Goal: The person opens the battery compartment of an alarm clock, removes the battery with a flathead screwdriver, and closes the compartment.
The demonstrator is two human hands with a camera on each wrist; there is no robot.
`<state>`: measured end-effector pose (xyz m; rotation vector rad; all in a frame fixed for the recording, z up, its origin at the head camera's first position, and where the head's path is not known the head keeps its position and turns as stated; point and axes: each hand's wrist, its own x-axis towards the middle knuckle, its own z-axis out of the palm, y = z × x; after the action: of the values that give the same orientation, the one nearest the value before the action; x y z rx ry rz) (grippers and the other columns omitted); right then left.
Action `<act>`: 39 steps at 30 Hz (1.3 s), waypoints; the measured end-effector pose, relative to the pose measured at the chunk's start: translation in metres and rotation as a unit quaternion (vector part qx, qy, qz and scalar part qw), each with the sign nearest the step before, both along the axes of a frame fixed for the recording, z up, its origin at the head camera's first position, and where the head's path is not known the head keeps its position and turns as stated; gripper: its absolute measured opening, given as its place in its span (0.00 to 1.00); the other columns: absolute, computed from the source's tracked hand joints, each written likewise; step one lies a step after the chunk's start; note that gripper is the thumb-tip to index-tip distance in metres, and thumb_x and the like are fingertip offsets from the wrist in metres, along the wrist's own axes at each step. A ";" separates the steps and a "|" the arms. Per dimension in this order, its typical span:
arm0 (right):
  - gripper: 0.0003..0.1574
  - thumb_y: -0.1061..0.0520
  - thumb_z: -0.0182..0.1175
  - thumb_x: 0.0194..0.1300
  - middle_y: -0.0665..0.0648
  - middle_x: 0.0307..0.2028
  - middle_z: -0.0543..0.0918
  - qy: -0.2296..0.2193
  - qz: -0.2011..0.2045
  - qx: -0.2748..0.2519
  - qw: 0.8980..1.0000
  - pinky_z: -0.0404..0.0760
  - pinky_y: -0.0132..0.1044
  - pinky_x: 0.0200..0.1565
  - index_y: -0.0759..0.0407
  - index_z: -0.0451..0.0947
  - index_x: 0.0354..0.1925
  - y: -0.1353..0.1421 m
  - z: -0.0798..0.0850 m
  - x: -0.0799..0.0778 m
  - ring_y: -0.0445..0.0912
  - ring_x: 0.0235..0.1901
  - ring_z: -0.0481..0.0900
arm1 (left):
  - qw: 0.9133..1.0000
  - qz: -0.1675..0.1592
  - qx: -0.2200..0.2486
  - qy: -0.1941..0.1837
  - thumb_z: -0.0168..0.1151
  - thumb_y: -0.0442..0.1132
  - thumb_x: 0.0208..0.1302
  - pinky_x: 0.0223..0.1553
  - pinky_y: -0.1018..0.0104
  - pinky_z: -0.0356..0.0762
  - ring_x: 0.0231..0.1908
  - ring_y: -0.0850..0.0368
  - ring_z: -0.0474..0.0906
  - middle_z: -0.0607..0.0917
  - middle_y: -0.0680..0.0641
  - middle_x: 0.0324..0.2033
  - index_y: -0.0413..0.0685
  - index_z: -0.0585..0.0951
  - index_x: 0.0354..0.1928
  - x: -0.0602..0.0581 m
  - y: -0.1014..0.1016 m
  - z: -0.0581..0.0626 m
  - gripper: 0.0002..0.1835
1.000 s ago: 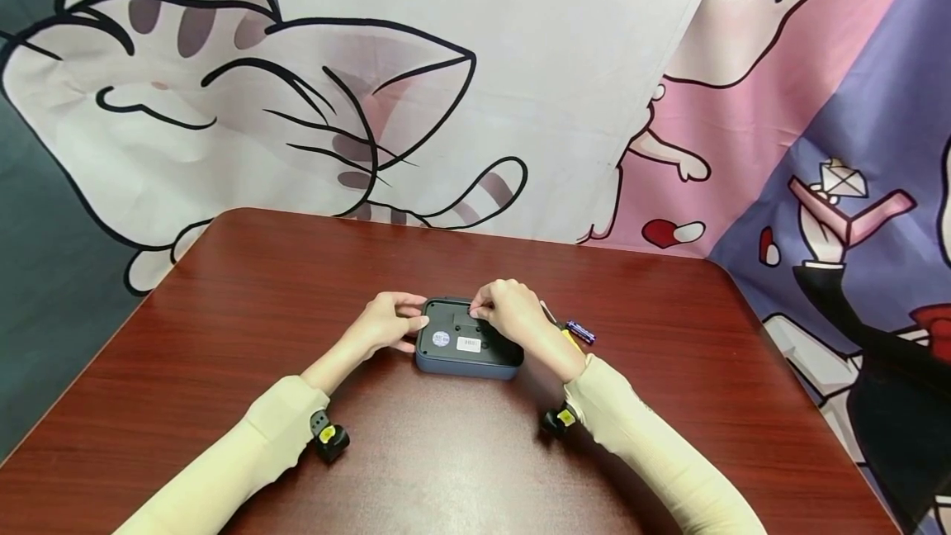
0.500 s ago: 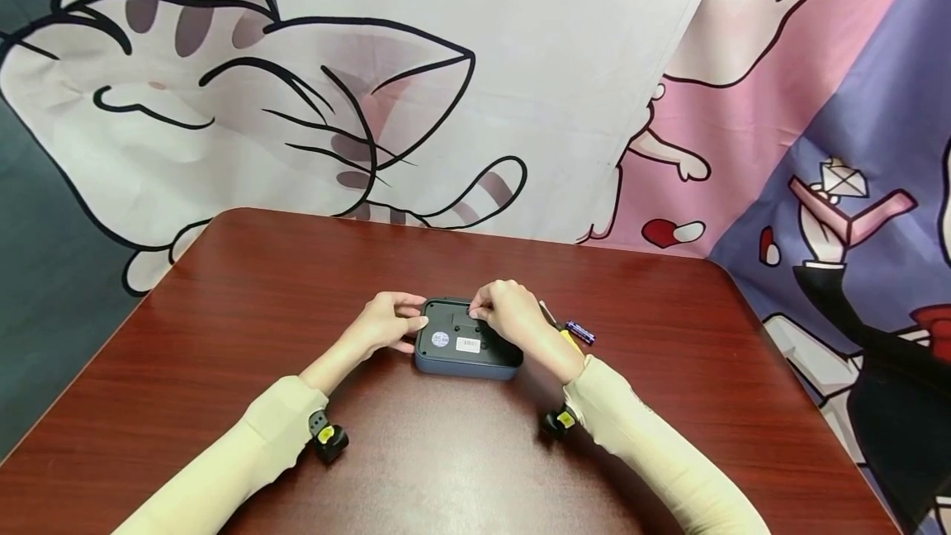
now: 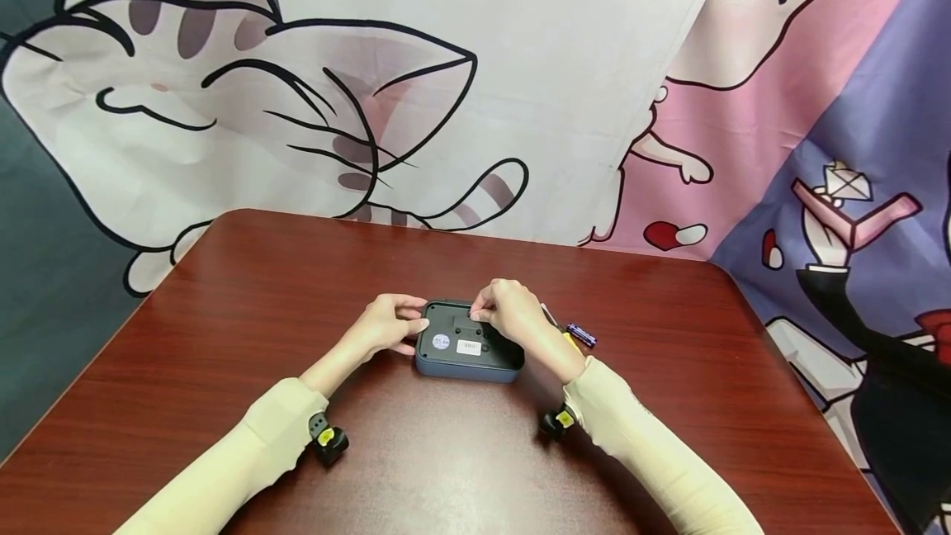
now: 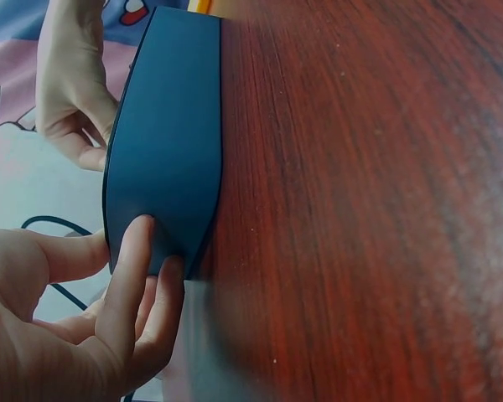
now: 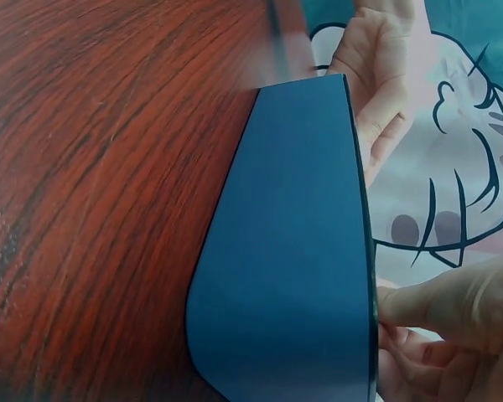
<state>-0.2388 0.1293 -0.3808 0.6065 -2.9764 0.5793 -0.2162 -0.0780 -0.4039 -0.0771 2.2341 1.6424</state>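
Note:
A dark blue, rounded box-shaped device (image 3: 470, 366) lies on the table with its black back up, showing a white barcode label, a round sticker and a small rectangular cover (image 3: 466, 323). My left hand (image 3: 385, 323) holds its left end, thumb at the top edge and fingers against the side wall; the left wrist view shows these fingers (image 4: 134, 260) on the blue wall. Above the back, my right hand (image 3: 509, 310) bends over with thumb and fingertips together at the cover's upper edge. Whether they pinch something small there is hidden. In the right wrist view, the device's wall (image 5: 285, 243) blocks the fingertips.
Two purple-blue batteries (image 3: 582, 335) lie right of the device, beyond the right wrist. Beside them is a thin tool with a yellow part (image 3: 570, 341), mostly covered by the right forearm. The brown table (image 3: 357, 262) ends at a cartoon-printed cloth (image 3: 565, 89).
Both hands and the device keep practically the same positions. The right fingertips stay at the cover's upper edge. Only a slight shift of the head view shows.

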 end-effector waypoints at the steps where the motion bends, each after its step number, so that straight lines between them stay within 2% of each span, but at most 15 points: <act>1: 0.05 0.52 0.67 0.50 0.44 0.27 0.83 -0.002 -0.004 0.000 1.000 0.78 0.33 0.29 0.45 0.82 0.20 0.000 0.000 0.000 0.38 0.30 0.77 | 1.000 -0.001 0.001 0.001 0.59 0.32 0.58 0.27 0.62 0.85 0.32 0.57 0.81 0.77 0.36 0.49 0.42 0.72 0.57 0.000 0.000 0.000 0.22; 14: 0.04 0.48 0.67 0.49 0.41 0.28 0.83 0.003 -0.012 0.009 1.000 0.76 0.34 0.25 0.41 0.82 0.21 0.001 -0.003 0.001 0.39 0.30 0.78 | 1.000 -0.002 -0.003 0.003 0.59 0.32 0.58 0.27 0.62 0.85 0.33 0.57 0.81 0.77 0.37 0.49 0.43 0.72 0.56 0.002 -0.002 0.000 0.22; 24: 0.03 0.49 0.67 0.50 0.41 0.26 0.84 -0.003 -0.010 0.010 1.000 0.77 0.35 0.26 0.42 0.82 0.22 0.004 -0.001 0.000 0.39 0.29 0.78 | 1.000 -0.007 -0.002 0.002 0.59 0.32 0.59 0.29 0.62 0.86 0.33 0.56 0.81 0.76 0.36 0.50 0.41 0.71 0.57 0.000 0.000 0.003 0.22; 29: 0.03 0.48 0.67 0.50 0.40 0.24 0.84 -0.005 -0.014 0.013 1.000 0.75 0.35 0.23 0.41 0.82 0.22 0.005 -0.001 0.001 0.41 0.29 0.80 | 1.000 -0.006 -0.001 0.003 0.59 0.32 0.59 0.28 0.62 0.86 0.32 0.57 0.81 0.77 0.36 0.49 0.42 0.71 0.57 -0.002 0.001 0.003 0.22; 35: 0.03 0.45 0.66 0.50 0.39 0.24 0.84 -0.035 -0.011 0.010 0.999 0.73 0.32 0.23 0.39 0.83 0.24 0.008 -0.002 -0.004 0.37 0.27 0.77 | 1.000 0.003 0.001 -0.002 0.60 0.32 0.58 0.28 0.62 0.85 0.30 0.58 0.81 0.77 0.37 0.49 0.43 0.72 0.56 -0.002 0.001 0.002 0.22; 39: 0.03 0.47 0.67 0.49 0.41 0.22 0.84 -0.067 -0.001 -0.010 0.998 0.71 0.29 0.22 0.41 0.84 0.25 0.009 -0.002 -0.009 0.36 0.23 0.74 | 1.000 0.002 0.002 0.000 0.60 0.32 0.58 0.28 0.62 0.85 0.31 0.57 0.81 0.77 0.36 0.49 0.43 0.72 0.56 -0.001 0.000 0.001 0.22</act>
<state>-0.2478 0.1382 -0.3828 0.5850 -3.0906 0.6745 -0.2170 -0.0781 -0.4030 -0.0810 2.2331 1.6485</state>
